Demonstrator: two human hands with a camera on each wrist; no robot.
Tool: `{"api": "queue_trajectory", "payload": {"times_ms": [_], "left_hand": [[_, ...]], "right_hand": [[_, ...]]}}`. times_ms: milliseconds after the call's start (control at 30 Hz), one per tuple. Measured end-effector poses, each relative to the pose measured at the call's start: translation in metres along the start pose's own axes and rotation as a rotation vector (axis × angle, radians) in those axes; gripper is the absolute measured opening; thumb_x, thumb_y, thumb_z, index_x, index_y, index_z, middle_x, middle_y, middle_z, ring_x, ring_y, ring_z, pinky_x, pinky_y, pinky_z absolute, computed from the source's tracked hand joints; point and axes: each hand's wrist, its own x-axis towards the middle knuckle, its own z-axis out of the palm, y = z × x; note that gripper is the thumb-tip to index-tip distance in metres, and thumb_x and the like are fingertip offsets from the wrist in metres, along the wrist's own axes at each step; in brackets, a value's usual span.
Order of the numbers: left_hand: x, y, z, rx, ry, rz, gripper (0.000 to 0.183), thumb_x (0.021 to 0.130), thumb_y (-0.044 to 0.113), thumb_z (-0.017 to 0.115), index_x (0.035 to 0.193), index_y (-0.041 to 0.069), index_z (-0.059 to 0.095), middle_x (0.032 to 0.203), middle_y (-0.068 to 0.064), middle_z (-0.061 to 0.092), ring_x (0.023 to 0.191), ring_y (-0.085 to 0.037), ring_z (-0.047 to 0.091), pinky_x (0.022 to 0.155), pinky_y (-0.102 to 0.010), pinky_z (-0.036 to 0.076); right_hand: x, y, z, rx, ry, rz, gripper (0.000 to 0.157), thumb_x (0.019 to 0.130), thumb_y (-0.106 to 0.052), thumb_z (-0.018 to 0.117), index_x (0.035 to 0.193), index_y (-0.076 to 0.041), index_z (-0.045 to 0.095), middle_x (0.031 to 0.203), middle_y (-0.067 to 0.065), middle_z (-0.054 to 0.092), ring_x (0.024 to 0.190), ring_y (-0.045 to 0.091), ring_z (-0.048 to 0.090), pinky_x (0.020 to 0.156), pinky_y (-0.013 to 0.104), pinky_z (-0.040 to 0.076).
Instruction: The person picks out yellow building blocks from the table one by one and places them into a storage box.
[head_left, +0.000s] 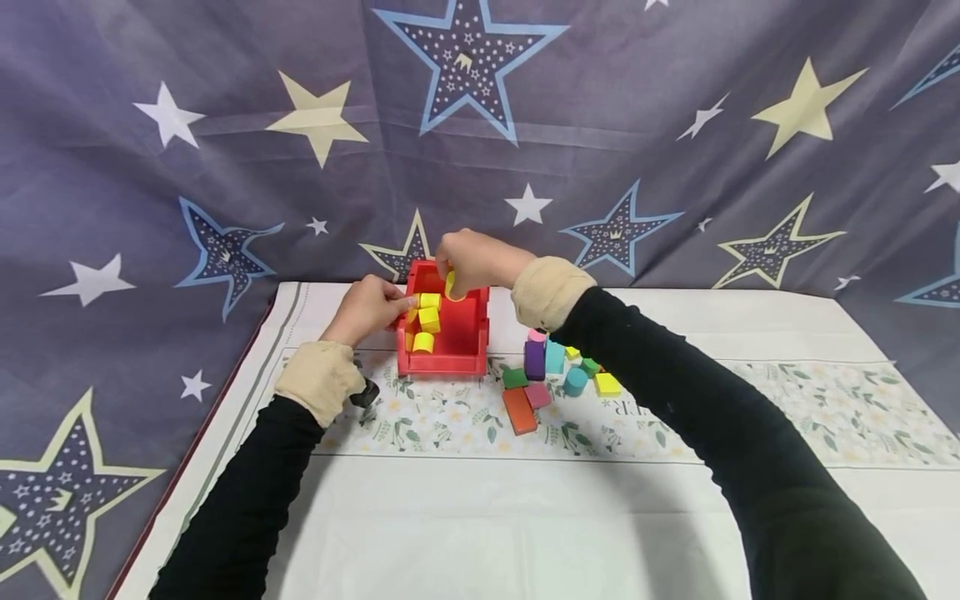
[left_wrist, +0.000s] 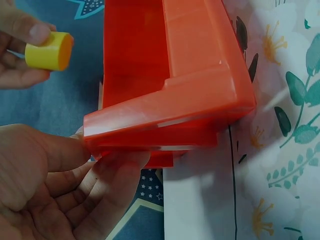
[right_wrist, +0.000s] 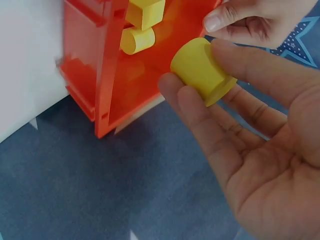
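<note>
Near the head frame's centre, the right hand [head_left: 476, 262] pinches a cylinder [right_wrist: 199, 69] over the bin [head_left: 463, 327] that the left hand [head_left: 367, 309] grips.

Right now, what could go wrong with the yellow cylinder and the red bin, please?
The right hand pinches the yellow cylinder, with nothing else supporting it; a loose pinch might let it drop.

The left hand grips the edge of the red bin; a pull there could shift the bin, and the yellow blocks inside might slide.
</note>
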Motion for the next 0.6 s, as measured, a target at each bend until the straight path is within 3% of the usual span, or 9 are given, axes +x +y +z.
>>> {"api": "queue_trajectory", "payload": {"times_ms": [333,600], "left_hand": [[0.000,0.001,0.001,-0.006,-0.007,0.003,0.031,0.099,0.027,0.068,0.109,-0.001,0.076,0.094,-0.015,0.075,0.070,-0.017,0.068,0.064,-0.025,0.055],[0.001,-0.001,0.000,-0.001,0.002,0.017,0.029,0.099,0.026,0.068,0.108,-0.001,0.076,0.094,-0.016,0.075,0.069,-0.017,0.069,0.063,-0.025,0.054]], "right_hand": [[0.014,-0.004,0.015,-0.027,-0.041,0.011,0.018,0.085,-0.008,0.078,0.103,-0.001,0.077,0.096,0.009,0.074,0.077,0.020,0.064,0.073,0.030,0.059],[0.018,-0.014,0.024,-0.069,-0.058,0.069,0.011,0.085,-0.004,0.075,0.096,-0.003,0.073,0.082,0.006,0.066,0.072,0.019,0.060,0.066,0.027,0.054]]}}
